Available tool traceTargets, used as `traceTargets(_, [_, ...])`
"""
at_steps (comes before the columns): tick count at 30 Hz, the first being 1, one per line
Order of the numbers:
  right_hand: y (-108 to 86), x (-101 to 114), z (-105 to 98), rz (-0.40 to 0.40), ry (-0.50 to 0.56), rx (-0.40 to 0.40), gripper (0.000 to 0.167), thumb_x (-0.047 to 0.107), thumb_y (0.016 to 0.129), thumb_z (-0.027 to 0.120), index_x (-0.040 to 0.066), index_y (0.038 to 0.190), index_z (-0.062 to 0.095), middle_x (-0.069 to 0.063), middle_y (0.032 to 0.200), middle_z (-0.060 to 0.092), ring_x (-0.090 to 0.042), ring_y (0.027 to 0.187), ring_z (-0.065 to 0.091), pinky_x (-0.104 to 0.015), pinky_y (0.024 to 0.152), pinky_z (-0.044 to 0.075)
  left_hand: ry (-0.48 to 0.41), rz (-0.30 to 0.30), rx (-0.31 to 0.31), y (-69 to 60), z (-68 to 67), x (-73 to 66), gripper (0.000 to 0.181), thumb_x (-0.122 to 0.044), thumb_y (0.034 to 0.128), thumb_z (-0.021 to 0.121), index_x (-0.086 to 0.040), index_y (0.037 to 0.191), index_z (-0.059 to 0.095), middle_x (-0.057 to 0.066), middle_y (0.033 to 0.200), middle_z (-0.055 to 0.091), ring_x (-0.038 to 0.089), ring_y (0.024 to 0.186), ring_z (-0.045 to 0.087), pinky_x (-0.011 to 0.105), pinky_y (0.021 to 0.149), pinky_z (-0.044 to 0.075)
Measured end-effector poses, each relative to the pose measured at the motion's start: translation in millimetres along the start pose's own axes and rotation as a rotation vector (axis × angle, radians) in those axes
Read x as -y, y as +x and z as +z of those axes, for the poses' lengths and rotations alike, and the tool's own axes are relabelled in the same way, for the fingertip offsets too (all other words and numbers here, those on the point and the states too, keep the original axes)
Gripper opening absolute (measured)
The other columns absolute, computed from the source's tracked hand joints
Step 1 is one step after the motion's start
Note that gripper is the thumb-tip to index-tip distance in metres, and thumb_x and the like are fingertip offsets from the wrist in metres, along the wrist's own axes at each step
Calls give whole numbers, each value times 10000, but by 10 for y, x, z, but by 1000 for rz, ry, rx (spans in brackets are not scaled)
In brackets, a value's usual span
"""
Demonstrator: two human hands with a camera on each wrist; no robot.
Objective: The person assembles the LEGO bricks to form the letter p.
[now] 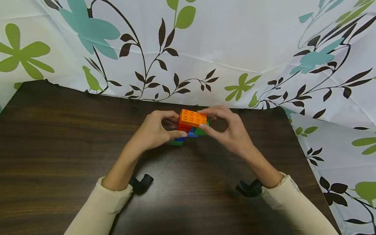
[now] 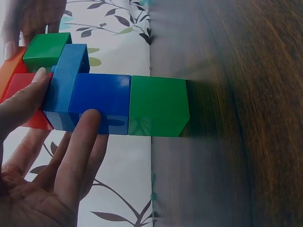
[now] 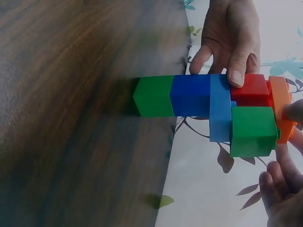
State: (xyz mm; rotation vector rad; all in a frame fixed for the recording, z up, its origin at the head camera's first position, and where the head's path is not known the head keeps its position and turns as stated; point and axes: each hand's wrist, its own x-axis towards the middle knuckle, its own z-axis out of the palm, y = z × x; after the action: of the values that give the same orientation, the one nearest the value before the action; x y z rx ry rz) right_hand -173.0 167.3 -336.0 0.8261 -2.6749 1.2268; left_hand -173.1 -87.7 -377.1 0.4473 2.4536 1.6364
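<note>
A tower of toy building bricks stands upright near the table's far edge. Its base is a green brick (image 2: 158, 106), with a dark blue brick (image 2: 102, 94) above it. Across that lies a wider lighter blue brick (image 3: 220, 109), carrying a red brick (image 3: 250, 90) and a second green brick (image 3: 253, 131) side by side. My left hand (image 1: 154, 130) holds the red brick's side, thumb near its lower edge. With thumb and fingers, my right hand (image 1: 229, 132) pinches the orange brick (image 1: 192, 117) on top. Studs show in a narrow gap below the orange brick.
The dark wooden table (image 1: 65, 144) spreads around the tower. A white curtain (image 1: 256, 30) with leaf and bird prints hangs behind the far edge. Black wrist-worn devices (image 1: 142, 184) stick out near both sleeves.
</note>
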Motion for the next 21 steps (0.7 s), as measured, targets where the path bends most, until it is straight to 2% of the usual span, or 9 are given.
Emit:
traceTargets(6, [18, -5, -25, -68, -51, 0, 360, 71, 903, 848, 98, 1256, 785, -79, 1194, 752, -279, 1054, 606, -279, 937, 491, 7, 4, 1, 17, 7, 14, 362, -162, 870, 907, -74, 1193, 770, 118, 1149, 804, 304, 1073, 757, 529, 986, 597])
traceTargets(12, [48, 37, -58, -147, -120, 3, 351, 90, 887, 871, 95, 1230, 799, -87, 1148, 756, -266, 1081, 640, -418, 940, 558, 1, 4, 7, 21, -2, 18, 357, -166, 876, 902, -73, 1195, 771, 122, 1154, 802, 308, 1075, 754, 537, 993, 597])
traceTargets(14, [65, 55, -66, -154, -136, 12, 350, 108, 889, 875, 98, 1230, 801, -90, 1144, 753, -248, 1087, 640, -448, 940, 563, 0, 0, 9, 14, -10, 21, 361, -168, 880, 901, -71, 1202, 769, 123, 1155, 800, 308, 1073, 752, 535, 994, 599])
traceTargets(21, [115, 79, -123, -128, -166, 67, 357, 130, 879, 880, 88, 1225, 802, -91, 1115, 763, -296, 1031, 639, -391, 911, 540, 5, 3, 14, 6, -12, 18, 365, -166, 882, 901, -74, 1209, 768, 125, 1168, 800, 311, 1088, 751, 540, 991, 598])
